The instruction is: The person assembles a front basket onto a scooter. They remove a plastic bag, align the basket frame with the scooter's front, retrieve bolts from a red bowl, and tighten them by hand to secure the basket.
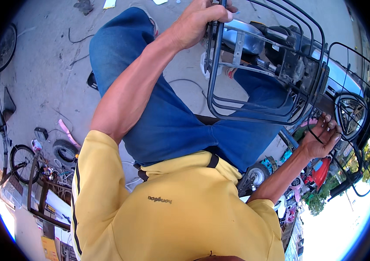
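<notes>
My left hand (197,21) is closed around an upright bar of a black tubular metal rack (254,116) at the upper right. Behind the rack's bars are a silver-blue rounded housing (243,38) and metal tubes of a vehicle. My right hand (322,138) has its fingers curled beside a rear-view mirror (350,115). A thin black cable (310,121) loops into that palm, between fingers and thumb. A black wire basket (353,65) stands beyond the mirror. The rack rises over my right thigh, and its bars partly hide the leg.
On the concrete floor (46,87) lie a loose tyre (65,151), a pink strip (68,132) and pieces of cable. A bicycle wheel (24,164) and metal frames stand at left. A red vehicle (319,173) and other vehicle parts crowd the area below my right hand.
</notes>
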Tool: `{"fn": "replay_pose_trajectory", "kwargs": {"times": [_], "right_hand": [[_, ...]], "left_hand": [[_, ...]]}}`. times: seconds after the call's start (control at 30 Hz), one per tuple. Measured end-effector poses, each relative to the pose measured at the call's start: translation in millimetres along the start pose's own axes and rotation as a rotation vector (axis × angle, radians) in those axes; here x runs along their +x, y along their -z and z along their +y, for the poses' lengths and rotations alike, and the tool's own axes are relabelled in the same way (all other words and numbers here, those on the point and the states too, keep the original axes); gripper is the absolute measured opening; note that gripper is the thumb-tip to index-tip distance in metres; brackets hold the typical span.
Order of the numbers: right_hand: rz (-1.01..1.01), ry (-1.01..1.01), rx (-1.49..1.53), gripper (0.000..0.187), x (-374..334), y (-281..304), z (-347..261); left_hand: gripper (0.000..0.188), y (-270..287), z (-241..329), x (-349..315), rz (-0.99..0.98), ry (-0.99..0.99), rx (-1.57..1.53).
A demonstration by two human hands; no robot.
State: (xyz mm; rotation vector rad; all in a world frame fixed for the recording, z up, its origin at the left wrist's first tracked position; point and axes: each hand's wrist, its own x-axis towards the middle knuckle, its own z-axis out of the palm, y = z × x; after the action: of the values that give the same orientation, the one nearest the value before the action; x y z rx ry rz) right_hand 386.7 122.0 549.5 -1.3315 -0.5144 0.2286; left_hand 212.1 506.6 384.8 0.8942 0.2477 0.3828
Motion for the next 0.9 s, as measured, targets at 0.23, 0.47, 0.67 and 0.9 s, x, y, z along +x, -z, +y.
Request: {"fn": "replay_pose_trajectory", "kwargs": {"times": [0.23,0.47,0.67,0.9], "right_hand": [[-0.171,-0.094,0.189,0.03,-11,-36,-24],[-0.235,-0.11,0.341,0.031,-30,-80,7],[-0.291,-0.112,0.378,0.031,3,-163,49],[-0.406,-0.267,-0.107,0.042,38,-272,149]], "left_hand": [[0.064,34,43,-63,0.124,0.073,0.217],[0.042,57,74,-112,0.442,0.087,0.373],[0.036,121,103,-102,0.716,0.087,0.167],[0.029,257,95,-50,0.862,0.053,0.519]]}}
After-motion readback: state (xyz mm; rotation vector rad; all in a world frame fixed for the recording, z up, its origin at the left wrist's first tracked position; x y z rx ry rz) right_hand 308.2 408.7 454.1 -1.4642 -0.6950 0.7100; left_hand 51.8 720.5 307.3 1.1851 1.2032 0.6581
